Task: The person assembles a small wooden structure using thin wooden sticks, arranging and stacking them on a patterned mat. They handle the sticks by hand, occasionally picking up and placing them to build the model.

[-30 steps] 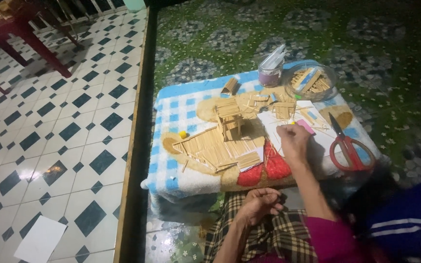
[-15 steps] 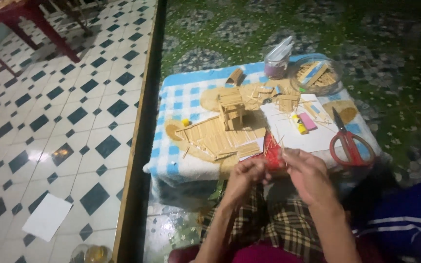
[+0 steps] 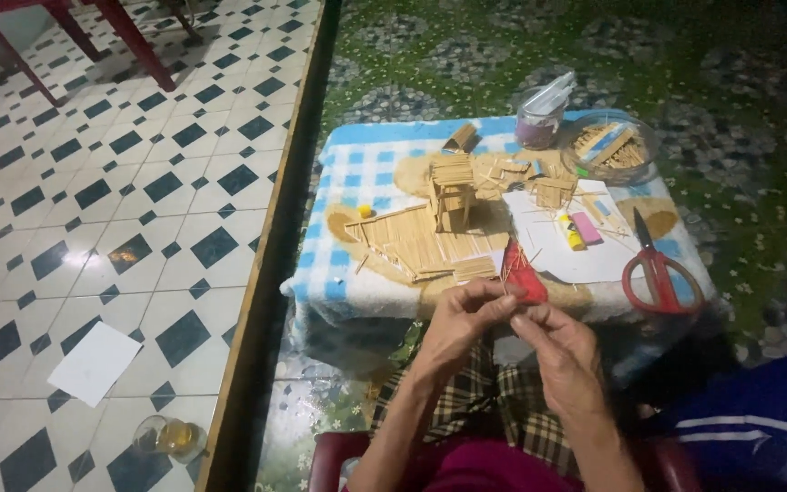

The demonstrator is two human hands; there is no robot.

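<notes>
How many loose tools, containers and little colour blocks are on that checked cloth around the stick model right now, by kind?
Red-handled scissors: 1
Clear round dish of sticks: 1
Clear jar with purple contents: 1
Small yellow block: 1
Small pink block: 1
Total: 5

The left hand and right hand pinch a thin stick together just below the table edge; it is not counted.

A thin, pale wooden stick (image 3: 505, 293), toothpick-like, is pinched between the fingertips of both hands just below the centre of the frame. It stands roughly upright, its upper end poking above the fingers, its lower part hidden by them. The left hand (image 3: 462, 321) grips it from the left with thumb and forefinger; the right hand (image 3: 565, 351) meets it from the right, fingers curled. The stick sits in front of the near edge of the small table.
</notes>
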